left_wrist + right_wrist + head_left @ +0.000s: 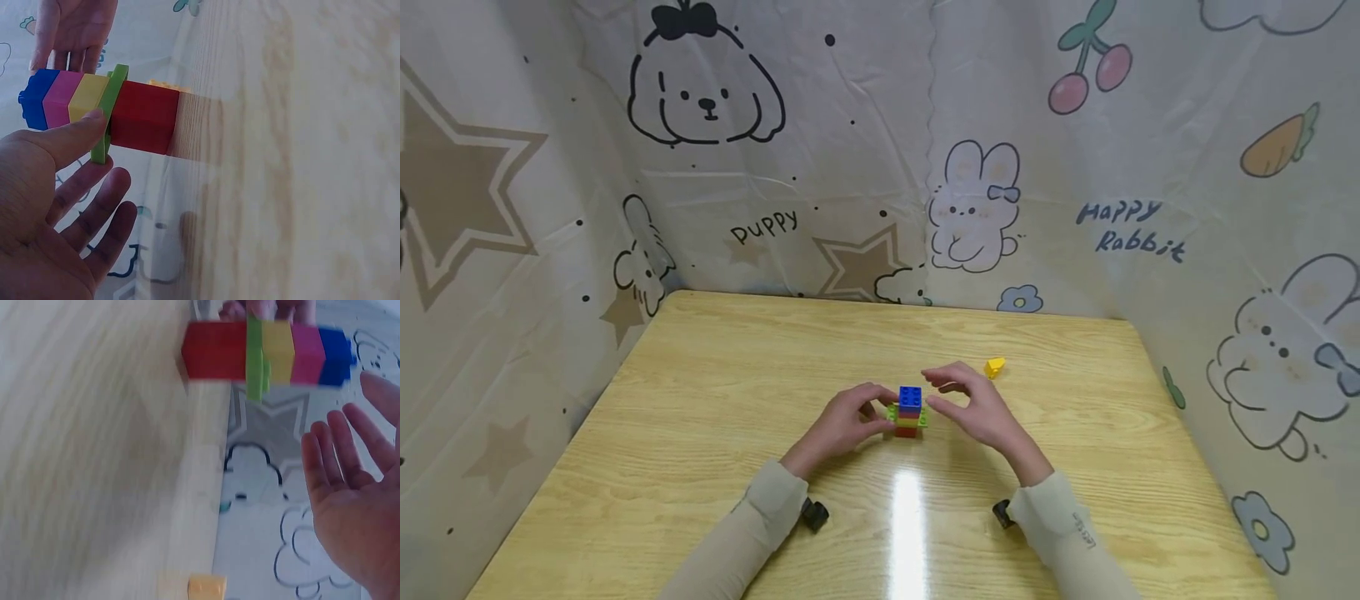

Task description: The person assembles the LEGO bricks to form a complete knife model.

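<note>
A tower of toy building bricks stands upright on the table. Its top is a blue studded brick (910,399), followed downward by a pink brick (308,355), a yellow brick (278,353), a wider green plate (254,359) and a red base (144,117). My left hand (846,419) holds the tower from its left side, thumb against the yellow brick and green plate, the lower fingers spread loosely. To the right of the tower, my right hand (976,407) is held apart from it, fingers extended and nothing in its grasp.
Behind the right hand lies a small yellow piece (994,367) on the wooden table (737,358). A printed cloth (850,125) hangs along the table's back and sides. Black wrist devices (814,514) sit below both sleeves.
</note>
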`<action>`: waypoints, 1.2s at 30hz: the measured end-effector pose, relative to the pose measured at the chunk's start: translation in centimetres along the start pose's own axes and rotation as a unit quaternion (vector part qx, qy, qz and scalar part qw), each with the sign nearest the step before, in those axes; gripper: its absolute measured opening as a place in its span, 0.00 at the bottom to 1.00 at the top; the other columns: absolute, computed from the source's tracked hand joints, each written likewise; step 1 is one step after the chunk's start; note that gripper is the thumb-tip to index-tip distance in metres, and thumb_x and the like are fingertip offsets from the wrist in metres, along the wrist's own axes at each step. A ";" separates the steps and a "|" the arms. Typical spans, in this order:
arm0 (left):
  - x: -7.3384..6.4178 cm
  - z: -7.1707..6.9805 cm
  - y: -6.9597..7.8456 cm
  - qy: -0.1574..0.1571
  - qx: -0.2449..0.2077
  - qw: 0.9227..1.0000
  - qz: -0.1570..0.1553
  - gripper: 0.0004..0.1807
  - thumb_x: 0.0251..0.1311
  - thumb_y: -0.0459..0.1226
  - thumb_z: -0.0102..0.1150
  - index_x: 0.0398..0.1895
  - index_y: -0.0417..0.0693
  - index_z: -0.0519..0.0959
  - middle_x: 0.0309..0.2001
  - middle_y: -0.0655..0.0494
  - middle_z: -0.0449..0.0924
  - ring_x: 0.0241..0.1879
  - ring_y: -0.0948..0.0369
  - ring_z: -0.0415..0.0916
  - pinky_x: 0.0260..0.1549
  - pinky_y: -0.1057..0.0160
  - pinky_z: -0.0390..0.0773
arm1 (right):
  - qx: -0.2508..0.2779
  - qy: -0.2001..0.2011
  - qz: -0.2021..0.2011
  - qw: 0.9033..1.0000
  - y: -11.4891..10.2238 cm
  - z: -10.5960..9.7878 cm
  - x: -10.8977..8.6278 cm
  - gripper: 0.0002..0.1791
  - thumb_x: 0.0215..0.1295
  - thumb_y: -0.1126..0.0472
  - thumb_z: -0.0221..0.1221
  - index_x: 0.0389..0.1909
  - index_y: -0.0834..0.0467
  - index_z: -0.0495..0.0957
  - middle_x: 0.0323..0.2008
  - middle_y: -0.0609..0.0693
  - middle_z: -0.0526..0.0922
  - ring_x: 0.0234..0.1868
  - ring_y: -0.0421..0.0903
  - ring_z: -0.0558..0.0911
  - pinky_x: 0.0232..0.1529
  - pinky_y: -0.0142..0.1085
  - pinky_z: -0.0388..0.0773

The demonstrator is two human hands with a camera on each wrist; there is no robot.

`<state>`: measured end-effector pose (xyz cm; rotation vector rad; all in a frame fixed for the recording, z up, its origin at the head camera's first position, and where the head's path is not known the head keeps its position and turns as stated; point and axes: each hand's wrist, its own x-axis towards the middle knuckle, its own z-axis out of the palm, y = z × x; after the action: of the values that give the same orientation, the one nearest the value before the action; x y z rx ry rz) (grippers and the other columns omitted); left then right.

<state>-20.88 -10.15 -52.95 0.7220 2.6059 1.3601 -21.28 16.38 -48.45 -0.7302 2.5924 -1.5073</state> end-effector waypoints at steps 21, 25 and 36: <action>-0.2 0.0 -0.1 -0.004 0.016 1.000 0.004 0.20 0.65 0.42 0.71 0.59 0.56 0.82 0.53 0.59 0.84 0.39 0.65 0.78 0.41 0.65 0.81 | -0.069 0.157 0.177 0.969 6.4 -4.9 0.8 0.28 0.72 0.64 0.63 0.70 0.66 0.72 0.64 0.68 0.70 0.65 0.65 0.72 0.67 0.57 0.73; -0.2 0.0 -0.1 -0.005 0.013 1.000 0.004 0.20 0.65 0.42 0.71 0.60 0.56 0.82 0.53 0.59 0.84 0.39 0.65 0.78 0.41 0.65 0.81 | -0.065 0.157 0.199 0.965 7.1 -4.8 1.0 0.29 0.72 0.63 0.64 0.70 0.67 0.71 0.64 0.68 0.69 0.64 0.65 0.73 0.66 0.55 0.75; -0.1 -0.1 -0.1 -0.009 0.017 1.000 0.000 0.20 0.65 0.43 0.71 0.60 0.56 0.82 0.53 0.59 0.84 0.39 0.66 0.78 0.42 0.65 0.81 | -0.080 0.136 0.235 0.959 8.4 -4.6 1.4 0.23 0.72 0.62 0.64 0.64 0.65 0.78 0.61 0.66 0.74 0.58 0.62 0.80 0.59 0.52 0.80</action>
<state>-20.84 -10.33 -53.02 0.7351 2.6212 1.3066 -26.92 22.98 -52.73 0.1079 2.8245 -1.3337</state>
